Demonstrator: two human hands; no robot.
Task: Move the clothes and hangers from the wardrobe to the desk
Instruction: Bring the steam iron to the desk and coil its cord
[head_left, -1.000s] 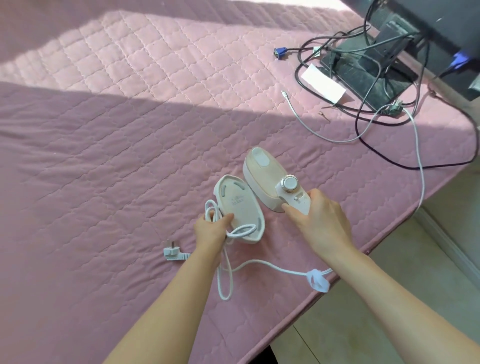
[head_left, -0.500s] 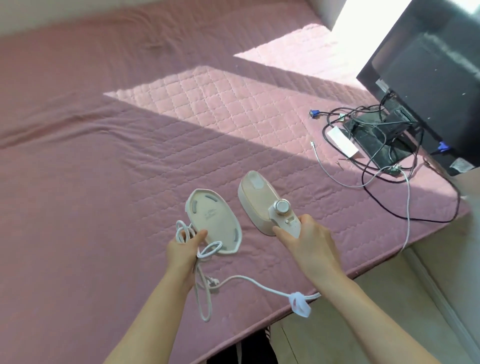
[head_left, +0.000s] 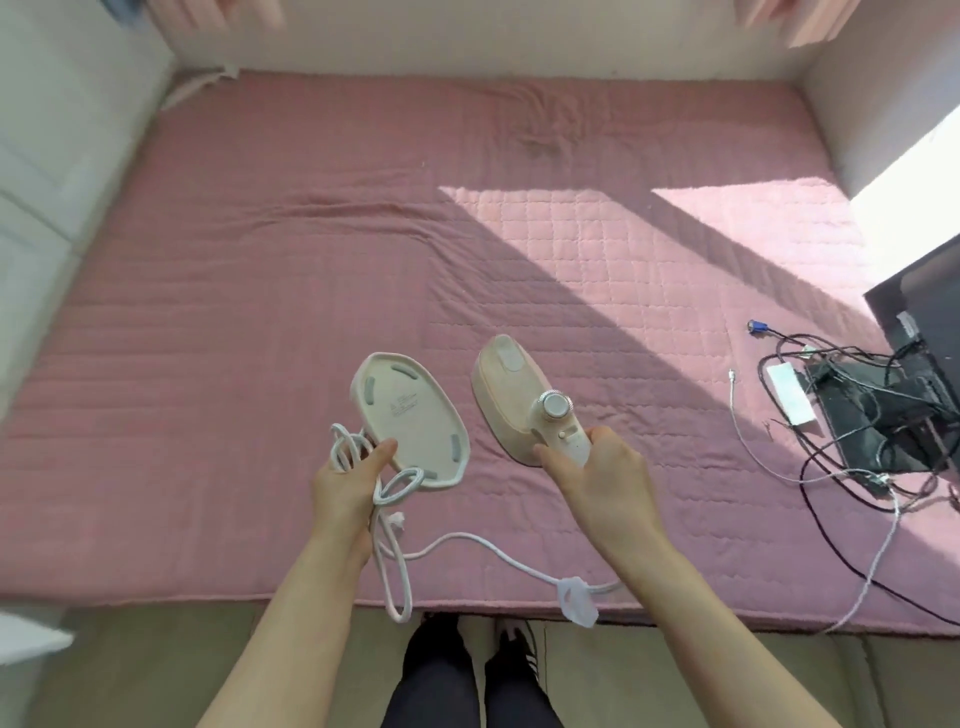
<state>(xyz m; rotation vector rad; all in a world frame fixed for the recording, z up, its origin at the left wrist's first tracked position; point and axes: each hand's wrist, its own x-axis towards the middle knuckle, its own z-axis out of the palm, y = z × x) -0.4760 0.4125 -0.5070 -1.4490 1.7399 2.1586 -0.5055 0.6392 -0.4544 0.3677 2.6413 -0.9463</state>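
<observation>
My right hand (head_left: 597, 483) grips the pink iron (head_left: 514, 400) by its handle; my left hand (head_left: 348, 478) pinches its base plate (head_left: 410, 421) and the looped white cord (head_left: 395, 525); both held over a pink quilted cover (head_left: 260, 312), sunlit at right; monitor (head_left: 924, 322) and tangled cables (head_left: 852, 415) at right; white walls around; no clothes or hangers visible.

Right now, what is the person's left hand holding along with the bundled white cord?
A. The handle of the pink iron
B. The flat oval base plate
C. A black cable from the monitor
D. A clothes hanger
B. The left hand pinches the oval base plate and white cord together; the right hand grips the iron.
</observation>
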